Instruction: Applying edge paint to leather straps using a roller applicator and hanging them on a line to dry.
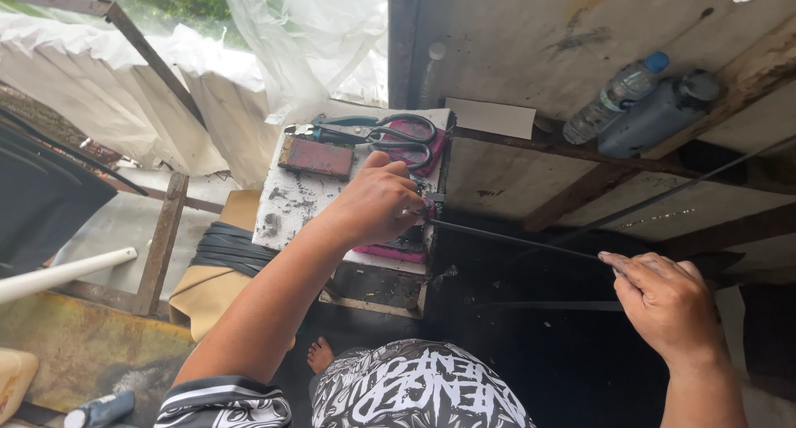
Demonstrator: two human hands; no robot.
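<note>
My left hand (377,202) is closed over a small tool at the edge of a white work block (286,204), pressing on the end of a thin black strip (506,240). The strip runs taut to the right into my right hand (663,299), which pinches it between thumb and fingers. Under my left hand lies a pink pad (390,252). Black-handled scissors (398,133) and pliers (319,132) lie at the far end of the block, beside a rusty red flat piece (317,157).
A clear water bottle (615,94) and a dark blue container (655,117) rest on a wooden beam at upper right. A coil of black strips (225,247) lies left of the block. A white pipe (58,272) and rusty metal frame (162,241) are at left.
</note>
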